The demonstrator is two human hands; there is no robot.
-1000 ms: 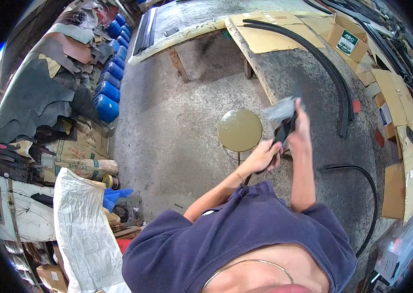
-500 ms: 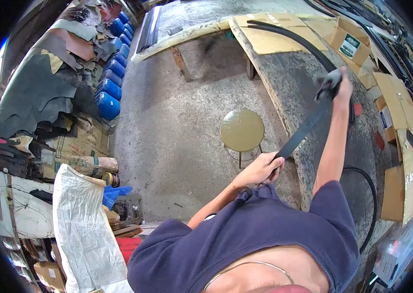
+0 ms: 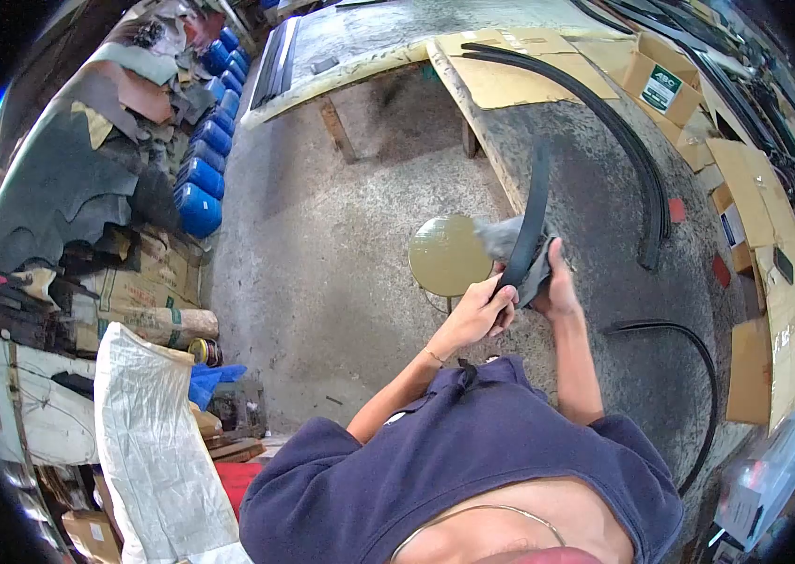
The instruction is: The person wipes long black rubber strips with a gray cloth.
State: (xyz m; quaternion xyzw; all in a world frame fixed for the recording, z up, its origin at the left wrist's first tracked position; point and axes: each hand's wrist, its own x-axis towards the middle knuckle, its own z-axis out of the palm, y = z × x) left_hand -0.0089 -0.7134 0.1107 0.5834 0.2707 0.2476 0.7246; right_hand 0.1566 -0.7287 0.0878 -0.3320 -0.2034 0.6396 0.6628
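Note:
My left hand [image 3: 480, 315] is closed around the lower end of a flat black strap [image 3: 533, 211]. The strap's free end rises away from me over the edge of the workbench [image 3: 595, 301]. Close beside it, my right hand [image 3: 557, 287] grips a crumpled grey cloth [image 3: 503, 237]. The cloth lies against the strap and shows on both sides of it. Part of the right fingers is hidden behind the cloth. Farther along the bench lies a curved bundle of black strips [image 3: 618, 141], and another thin black strip [image 3: 709, 376] curves near my right arm.
A round stool [image 3: 452, 256] stands on the floor left of the bench. Cardboard boxes [image 3: 665, 80] and a phone-like dark object [image 3: 782, 266] line the bench's right side. Blue drums [image 3: 200, 209] and stacked hides [image 3: 59, 202] are at the left, near a white sheet [image 3: 157, 442].
My right hand has come back from far along the bench to beside my left hand, bringing the cloth. The strap, earlier stretched between both hands, now has its far end free.

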